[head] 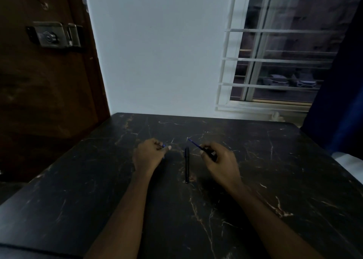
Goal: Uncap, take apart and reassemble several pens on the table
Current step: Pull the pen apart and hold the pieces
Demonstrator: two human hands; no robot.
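A black capped pen (187,164) lies lengthwise on the dark marble table (275,170), between my two hands. My right hand (220,160) grips a dark pen barrel (208,153) with a thin blue refill (193,143) sticking out of it, pointing up and to the left. My left hand (149,153) is closed around a small blue pen part (163,146); only a tip of it shows between thumb and fingers, so I cannot tell which part it is.
A brown door with a metal lock (55,35) stands at the left, a white wall behind the table, a barred window (275,58) at the right. A dark blue curtain (341,81) hangs at the far right.
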